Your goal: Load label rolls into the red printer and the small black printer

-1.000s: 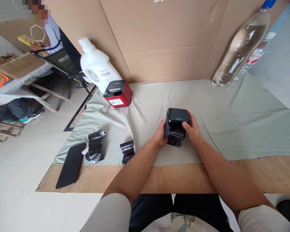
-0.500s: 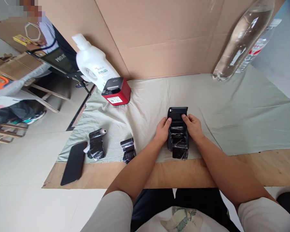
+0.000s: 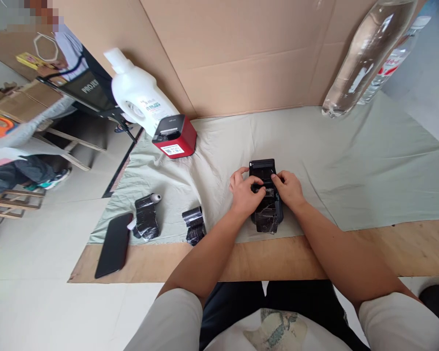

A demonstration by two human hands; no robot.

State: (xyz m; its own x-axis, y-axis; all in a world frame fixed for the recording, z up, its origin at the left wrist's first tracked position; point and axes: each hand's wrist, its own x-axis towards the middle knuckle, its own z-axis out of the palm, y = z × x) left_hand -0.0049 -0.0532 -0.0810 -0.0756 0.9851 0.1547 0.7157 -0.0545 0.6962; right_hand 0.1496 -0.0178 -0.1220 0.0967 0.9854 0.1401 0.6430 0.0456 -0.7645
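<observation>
A black handheld device [image 3: 262, 165], perhaps a small printer, lies on the cloth in front of me. A strip of shiny, crinkled black film [image 3: 268, 222] runs down its front and hangs past its near end. My left hand [image 3: 246, 194] reaches over the device from the left, thumb and forefinger pinched together at the film. What exactly lies between these fingertips is partly hidden. My right hand [image 3: 290, 187] grips the device's upper right side, its thumb on the front and the other fingers curled at the edge.
To the left lie a crumpled black film roll [image 3: 193, 224], another film piece on a pale core [image 3: 146, 217] and a phone [image 3: 114, 246]. Behind stand a red-and-black box-shaped device [image 3: 179, 139], a white detergent bottle [image 3: 142, 92] and water bottles [image 3: 366, 58]. A person [image 3: 71, 48] is at upper left.
My left hand has left the device's left edge and moved onto its front, fingers now pinched at the film. My right hand stays on the right side. The device has shifted slightly left.
</observation>
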